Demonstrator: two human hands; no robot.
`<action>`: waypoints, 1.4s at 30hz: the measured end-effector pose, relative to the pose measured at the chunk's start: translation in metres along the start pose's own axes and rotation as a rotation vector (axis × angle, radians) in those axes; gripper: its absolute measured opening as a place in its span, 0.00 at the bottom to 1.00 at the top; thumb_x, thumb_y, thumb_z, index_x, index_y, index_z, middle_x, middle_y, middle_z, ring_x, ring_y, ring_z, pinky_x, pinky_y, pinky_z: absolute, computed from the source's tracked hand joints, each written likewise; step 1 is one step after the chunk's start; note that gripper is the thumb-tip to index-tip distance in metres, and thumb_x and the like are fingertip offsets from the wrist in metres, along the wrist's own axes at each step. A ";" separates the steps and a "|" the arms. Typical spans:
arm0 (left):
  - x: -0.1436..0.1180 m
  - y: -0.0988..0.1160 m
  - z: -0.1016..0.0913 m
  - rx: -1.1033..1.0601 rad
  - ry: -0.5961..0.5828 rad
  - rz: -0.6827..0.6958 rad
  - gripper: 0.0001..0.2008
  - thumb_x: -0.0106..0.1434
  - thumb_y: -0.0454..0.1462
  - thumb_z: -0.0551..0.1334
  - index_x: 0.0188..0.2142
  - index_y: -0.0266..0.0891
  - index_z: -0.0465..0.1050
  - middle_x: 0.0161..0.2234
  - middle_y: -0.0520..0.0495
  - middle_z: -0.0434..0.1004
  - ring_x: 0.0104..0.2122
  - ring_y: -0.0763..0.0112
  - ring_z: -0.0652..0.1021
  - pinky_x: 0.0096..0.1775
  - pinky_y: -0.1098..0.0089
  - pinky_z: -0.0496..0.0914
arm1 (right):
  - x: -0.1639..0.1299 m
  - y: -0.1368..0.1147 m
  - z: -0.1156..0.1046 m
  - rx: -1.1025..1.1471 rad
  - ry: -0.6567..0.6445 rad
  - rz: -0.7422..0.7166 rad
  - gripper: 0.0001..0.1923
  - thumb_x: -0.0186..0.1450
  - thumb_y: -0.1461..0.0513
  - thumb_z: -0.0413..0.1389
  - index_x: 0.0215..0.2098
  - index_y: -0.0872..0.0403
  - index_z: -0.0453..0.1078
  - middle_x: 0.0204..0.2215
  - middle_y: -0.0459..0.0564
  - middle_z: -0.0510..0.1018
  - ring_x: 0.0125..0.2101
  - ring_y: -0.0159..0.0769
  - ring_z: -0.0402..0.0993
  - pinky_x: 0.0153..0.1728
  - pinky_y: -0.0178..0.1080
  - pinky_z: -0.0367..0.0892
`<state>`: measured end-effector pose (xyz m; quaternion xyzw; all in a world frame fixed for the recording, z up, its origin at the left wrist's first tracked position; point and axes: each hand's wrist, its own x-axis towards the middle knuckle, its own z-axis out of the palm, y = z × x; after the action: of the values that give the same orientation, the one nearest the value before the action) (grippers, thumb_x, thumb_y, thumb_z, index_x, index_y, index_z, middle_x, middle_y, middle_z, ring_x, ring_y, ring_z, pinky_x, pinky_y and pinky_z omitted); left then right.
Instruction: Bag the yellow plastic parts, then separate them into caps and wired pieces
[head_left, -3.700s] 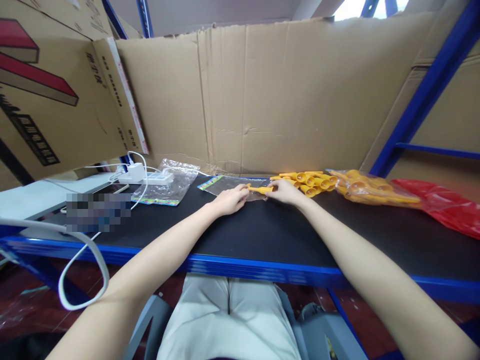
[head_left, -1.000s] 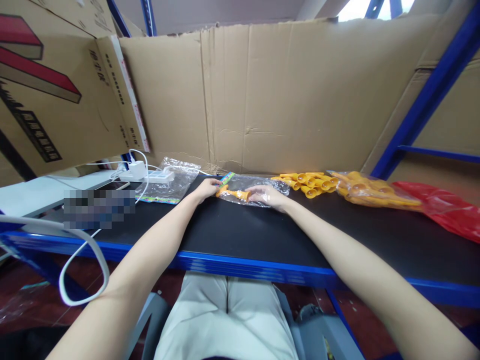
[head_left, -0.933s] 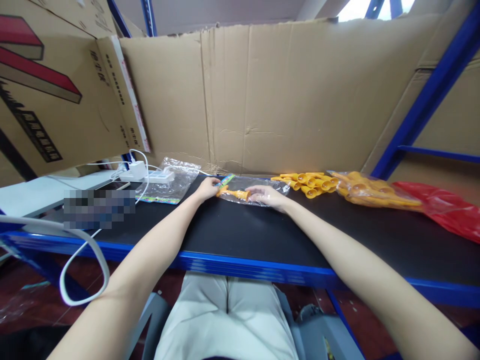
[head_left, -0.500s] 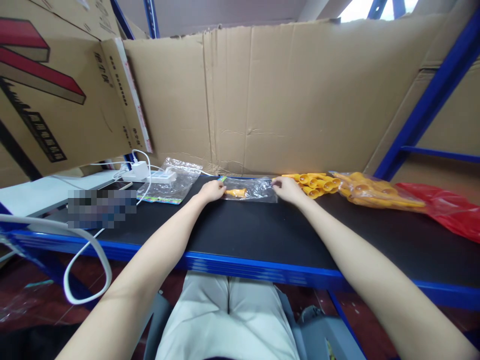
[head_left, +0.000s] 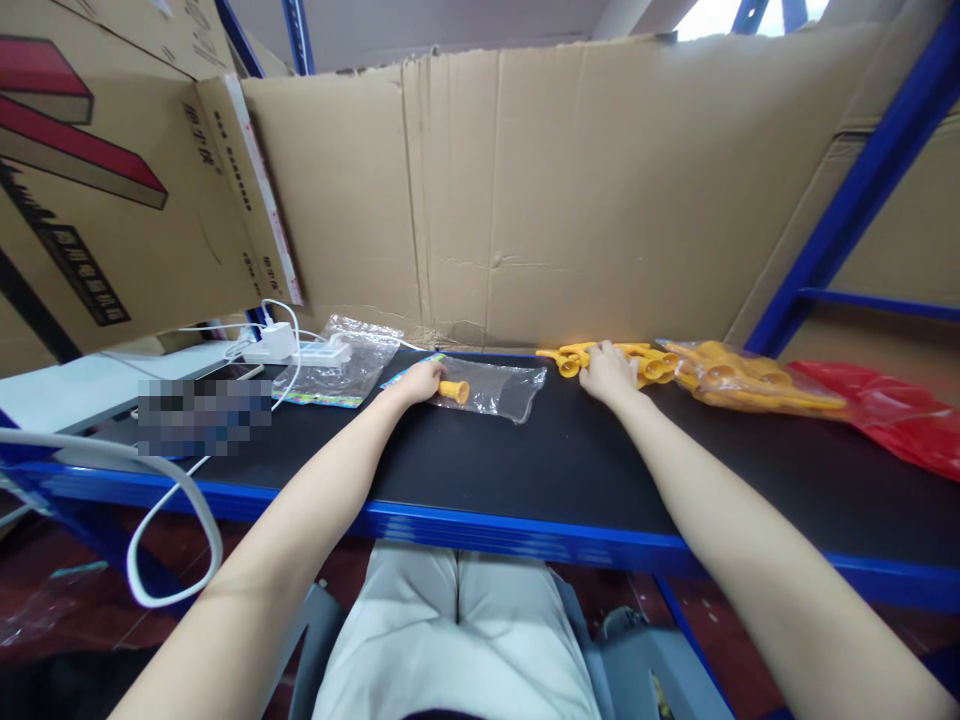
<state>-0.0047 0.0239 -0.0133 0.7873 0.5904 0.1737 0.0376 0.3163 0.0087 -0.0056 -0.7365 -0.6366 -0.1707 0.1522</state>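
Observation:
My left hand [head_left: 422, 381] is closed on the header end of a clear plastic bag [head_left: 504, 388], which lies flat on the black shelf top. A yellow plastic horn [head_left: 455, 391] with a flared end sticks out from under the fingers. Whether it lies inside the bag or on it, I cannot tell. Over to the right, my right hand [head_left: 609, 374] rests on a loose pile of yellow horns [head_left: 660, 367], its fingers apart and touching them. Its fingertips are partly hidden among the horns.
Beside the pile lies a clear bag full of yellow horns [head_left: 750, 378], then a red plastic bag [head_left: 885, 415]. At left are another clear bag [head_left: 341, 365], a white power strip [head_left: 319, 352] and cables. Cardboard [head_left: 570, 200] walls the back; a blue rail [head_left: 525, 527] edges the front.
My right hand has let go of the clear bag's right end and moved right onto the horn pile. The bag's free end has swung nearer, and the horn in it has shifted left.

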 end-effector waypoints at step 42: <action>0.007 -0.015 0.003 0.034 0.039 -0.074 0.17 0.59 0.30 0.49 0.41 0.37 0.74 0.43 0.43 0.77 0.45 0.64 0.75 0.46 0.71 0.66 | -0.005 -0.015 -0.033 0.970 -0.338 -0.267 0.10 0.53 0.62 0.55 0.34 0.54 0.62 0.15 0.40 0.68 0.16 0.25 0.62 0.21 0.30 0.58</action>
<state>-0.0153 0.0354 -0.0187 0.7619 0.6226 0.1776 0.0192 0.2984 -0.0078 0.0216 -0.5113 -0.7463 0.2465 0.3476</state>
